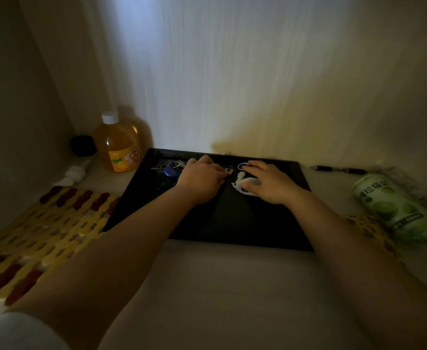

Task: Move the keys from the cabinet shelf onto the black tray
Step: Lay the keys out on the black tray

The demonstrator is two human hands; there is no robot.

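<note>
Two bare forearms reach into a dim cabinet, across its pale shelf (220, 286) to a black tray (232, 223) lying flat near the back wall. Left of the tray lies a yellow-and-dark-red woven mat (43, 233); a green printed roll (396, 210) lies on its side to the right, well apart from the tray. At the back left an orange drink bottle (119, 145) with a white cap stands upright just beside the tray's corner, with a small black object (83, 145) and a white crumpled thing (73, 174) nearby. A dark pen (338, 169) lies beyond the tray's right edge.

Both hands rest palm-down on the tray's far half. The left hand (202, 183) has its fingers curled over a small key piece (228, 170), though whether its grip is closed on it I cannot tell. The right hand (268, 181) lies flat with fingers spread, released, over a white pixel-pattern charm (242, 184) on a ring. One bunch of keys (169, 168) with a blue fob sits on the tray's back left part, just beside the left hand.
</note>
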